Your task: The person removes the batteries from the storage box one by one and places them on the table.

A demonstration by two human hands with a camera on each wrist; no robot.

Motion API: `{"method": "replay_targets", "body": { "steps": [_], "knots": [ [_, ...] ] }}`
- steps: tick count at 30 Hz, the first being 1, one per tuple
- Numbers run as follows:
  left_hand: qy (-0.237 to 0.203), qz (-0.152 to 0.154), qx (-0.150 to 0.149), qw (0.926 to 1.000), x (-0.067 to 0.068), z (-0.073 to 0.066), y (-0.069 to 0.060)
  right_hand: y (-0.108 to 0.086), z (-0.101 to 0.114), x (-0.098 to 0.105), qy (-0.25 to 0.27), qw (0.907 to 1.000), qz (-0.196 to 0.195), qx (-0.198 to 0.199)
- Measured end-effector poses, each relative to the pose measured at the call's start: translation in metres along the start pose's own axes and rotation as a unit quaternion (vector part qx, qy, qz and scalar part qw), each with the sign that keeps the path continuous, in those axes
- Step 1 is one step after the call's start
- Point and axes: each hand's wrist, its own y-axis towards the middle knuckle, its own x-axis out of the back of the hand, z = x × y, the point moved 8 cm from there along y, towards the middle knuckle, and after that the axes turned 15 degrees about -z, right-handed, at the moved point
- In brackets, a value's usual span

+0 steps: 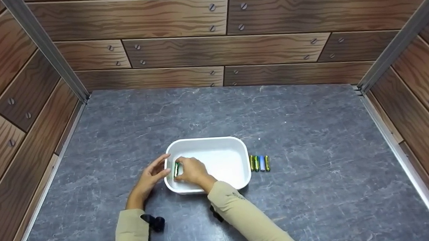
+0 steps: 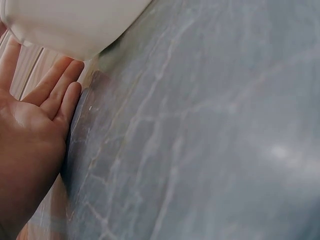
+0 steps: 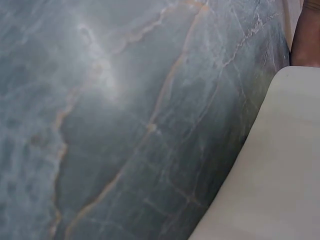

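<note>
A white rectangular tub (image 1: 222, 163) stands on the grey surface in the head view. Inside its left end my right hand (image 1: 194, 171) pinches a small green battery (image 1: 176, 169) between thumb and fingers, close to the left wall. My left hand (image 1: 146, 180) is at the tub's left side, its fingertips against the rim. The left wrist view shows that hand (image 2: 30, 120) with long, extended fingers under the tub's edge (image 2: 65, 25). In the right wrist view only the tub's outer wall (image 3: 270, 165) appears; the pinching fingers are out of sight there.
Several batteries (image 1: 260, 163), green-gold and one blue, stand in a row just right of the tub. The marbled grey tabletop (image 1: 315, 189) surrounds it. Wood-patterned panels (image 1: 180, 51) close off the back and both sides, with metal posts (image 1: 52, 48) at the corners.
</note>
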Motion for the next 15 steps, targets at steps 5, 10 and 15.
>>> {"method": "replay_targets", "body": {
  "steps": [5, 10, 15],
  "knots": [
    [0.006, -0.004, 0.000, 1.0000, 0.0007, -0.0006, 0.0005, 0.0003, 0.0021, -0.0001, -0.015, 0.9997, 0.011, 0.017],
    [0.005, -0.003, -0.001, 1.0000, 0.0014, -0.0002, 0.0005, 0.0016, 0.0036, 0.0031, -0.019, 0.9995, 0.008, 0.024],
    [0.003, 0.006, -0.005, 1.0000, 0.0005, -0.0005, -0.0005, 0.0023, 0.0035, 0.0085, -0.015, 0.9995, 0.007, 0.026]
  ]
}}
